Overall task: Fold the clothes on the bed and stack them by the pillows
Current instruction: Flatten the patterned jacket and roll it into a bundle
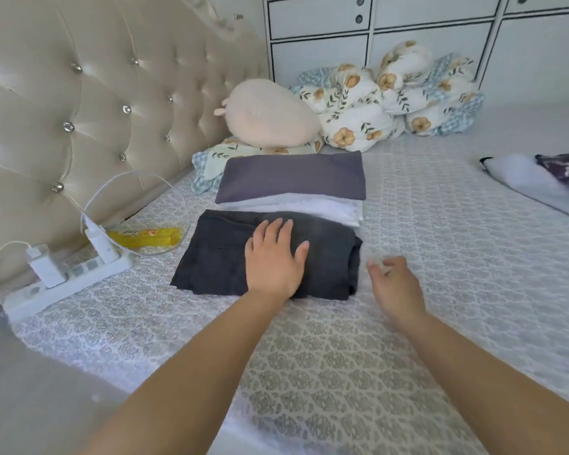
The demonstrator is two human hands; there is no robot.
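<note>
On the bed (440, 244), head view: we see our left hand (273, 261) pressing flat, fingers straight, on a folded dark garment (211, 261). Our right hand (395, 287) hovers just beside it, fingers loosely curled, holding nothing. Beyond lie a folded purple piece (293, 175) atop white ones (326, 208), near the floral pillows (358, 119).

On the bed (440, 257), a folded garment (217, 257) lies just before a stack of folded clothes (293, 178), with the pillows (270, 116) behind it. The left hand (273, 257) rests on the garment; the right hand (396, 285) is just right of it. A power strip (66, 284) lies to the left, by the headboard (79, 110).
</note>
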